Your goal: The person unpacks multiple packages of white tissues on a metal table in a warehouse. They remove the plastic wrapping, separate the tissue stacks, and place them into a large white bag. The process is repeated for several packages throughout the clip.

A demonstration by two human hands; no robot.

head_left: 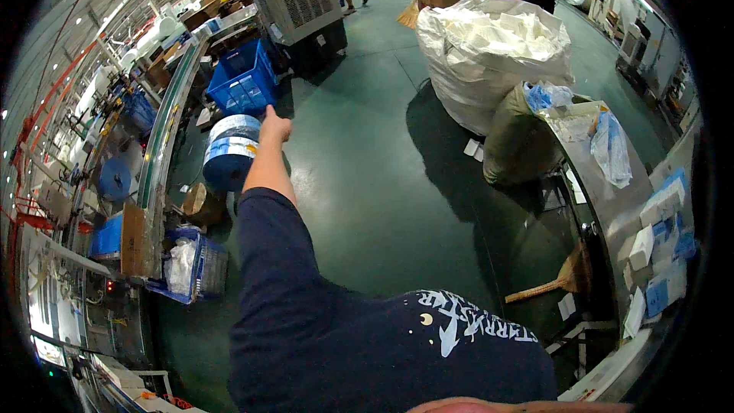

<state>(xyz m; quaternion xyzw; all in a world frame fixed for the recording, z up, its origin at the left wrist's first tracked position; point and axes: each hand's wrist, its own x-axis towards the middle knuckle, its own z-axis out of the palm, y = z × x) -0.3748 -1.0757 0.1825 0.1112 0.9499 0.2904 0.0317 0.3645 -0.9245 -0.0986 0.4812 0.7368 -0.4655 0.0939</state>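
Note:
My left arm in a dark sleeve reaches forward over the floor. At its end is my left hand (276, 125), with one finger stretched out toward the far left and the others loosely curled; nothing shows in it. Just beyond the fingertip, a blue plastic crate (243, 84) holds some clear and bluish material. Beside the hand and forearm, large rolls of blue-and-white film (231, 151) stand stacked on the floor. Whether the hand touches the crate or the rolls I cannot tell. My right hand is out of view.
A conveyor (170, 126) runs along the left, with a blue basket (212, 264) near it. An air cooler (294, 0) stands behind the crate. On the right are a big white sack (451, 69), a green sack (516, 141), a metal table (612, 203) and a broom (562, 279). People are farther off.

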